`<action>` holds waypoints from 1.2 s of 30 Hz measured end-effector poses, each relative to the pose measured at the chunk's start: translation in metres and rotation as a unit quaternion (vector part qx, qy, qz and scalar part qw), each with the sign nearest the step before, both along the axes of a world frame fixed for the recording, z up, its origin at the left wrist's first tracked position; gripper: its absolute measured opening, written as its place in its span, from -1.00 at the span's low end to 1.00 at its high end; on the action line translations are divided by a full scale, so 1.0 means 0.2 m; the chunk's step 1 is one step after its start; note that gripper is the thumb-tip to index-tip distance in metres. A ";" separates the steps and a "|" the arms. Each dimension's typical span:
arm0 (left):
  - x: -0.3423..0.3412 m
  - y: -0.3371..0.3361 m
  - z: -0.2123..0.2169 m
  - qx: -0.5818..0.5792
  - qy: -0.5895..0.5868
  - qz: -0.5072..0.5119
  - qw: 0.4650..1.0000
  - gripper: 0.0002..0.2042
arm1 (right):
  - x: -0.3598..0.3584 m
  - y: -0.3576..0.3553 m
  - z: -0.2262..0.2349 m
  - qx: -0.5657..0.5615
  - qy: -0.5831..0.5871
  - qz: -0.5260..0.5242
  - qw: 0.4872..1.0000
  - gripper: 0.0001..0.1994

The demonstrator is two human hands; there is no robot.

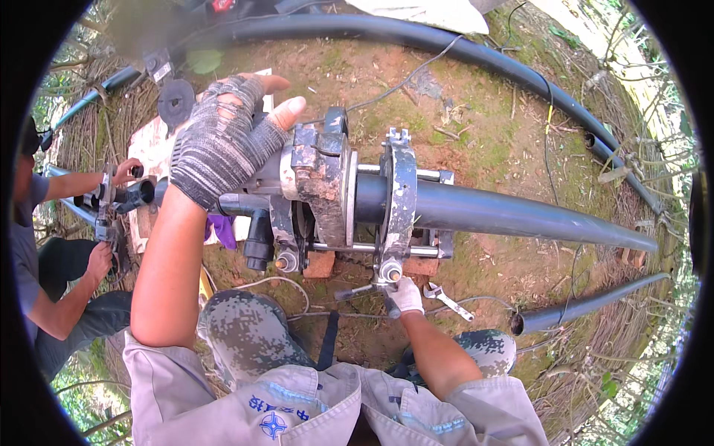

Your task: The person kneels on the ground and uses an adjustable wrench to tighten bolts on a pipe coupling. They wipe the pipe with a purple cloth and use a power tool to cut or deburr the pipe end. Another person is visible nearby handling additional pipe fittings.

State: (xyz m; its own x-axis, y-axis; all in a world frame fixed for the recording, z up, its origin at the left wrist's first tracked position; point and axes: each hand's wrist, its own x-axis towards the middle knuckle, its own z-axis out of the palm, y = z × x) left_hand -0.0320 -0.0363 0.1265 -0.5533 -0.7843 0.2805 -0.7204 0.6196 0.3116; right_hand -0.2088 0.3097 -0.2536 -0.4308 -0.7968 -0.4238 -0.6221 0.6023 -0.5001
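Note:
My left hand [227, 141], in a grey knitted fingerless glove, is raised over the left end of a pipe clamping machine [321, 175]. Its thumb and a finger stretch out to the right; whether it touches the metal is not clear. A black plastic pipe [483, 208] runs rightward through the round clamp [400, 186]. Below that clamp's bolt [390, 270], my right hand [405, 295], in a white glove, is closed around a metal tool with a dark handle [355, 292], partly hidden by the fingers. An adjustable wrench [448, 302] lies just right of it. A black elbow fitting [259, 239] hangs at the machine's left.
Another person's hands [100, 256] work on a black fitting [136, 195] at far left. A long black pipe [357, 27] curves around the back; a shorter pipe [587, 303] lies at right. Bricks [320, 264] sit under the machine. Cables cross the dirt.

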 end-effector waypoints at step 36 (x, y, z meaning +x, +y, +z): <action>0.39 -0.31 -0.05 0.141 -0.001 -0.003 0.990 -0.52 | 0.22 -0.43 1.00 0.304 0.120 0.298 0.897 -0.71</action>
